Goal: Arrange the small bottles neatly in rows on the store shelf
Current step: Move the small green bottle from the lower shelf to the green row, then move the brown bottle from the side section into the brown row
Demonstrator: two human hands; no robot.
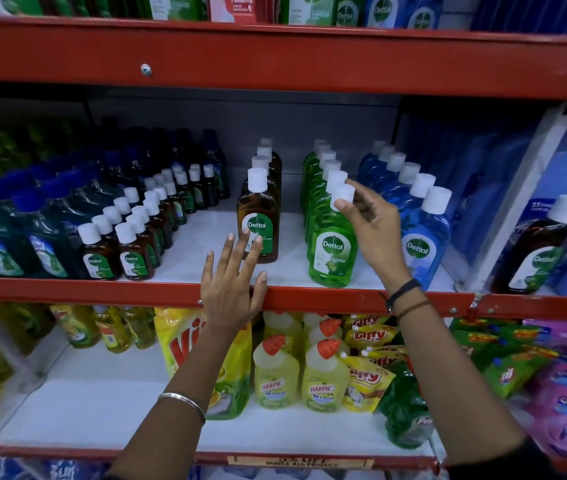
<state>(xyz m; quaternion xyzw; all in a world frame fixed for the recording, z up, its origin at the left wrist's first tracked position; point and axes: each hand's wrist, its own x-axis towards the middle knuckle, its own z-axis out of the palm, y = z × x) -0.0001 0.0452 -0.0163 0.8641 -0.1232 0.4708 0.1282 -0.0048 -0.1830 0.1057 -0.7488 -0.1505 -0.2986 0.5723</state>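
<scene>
Small brown bottles (pixel 115 251) in two rows, shelf (pixel 67 289) left. Our left hand (pixel 232 282) spread open, fingertips touching brown bottle (pixel 258 220), gripping nothing. Our right hand (pixel 372 223) pinches white cap (pixel 342 195) of front green bottle (pixel 332 251).

One head cam only, wide-angle, so no 2nd view to share. Faces the store shelf (pixel 67 289) square-on, close up, tilted a bit down. Middle shelf's front edge crosses mid-frame; upper shelf edge near top, lower shelf at bottom. Both forearms enter from the bottom edge. Sides blurred w/ lens bend.
</scene>
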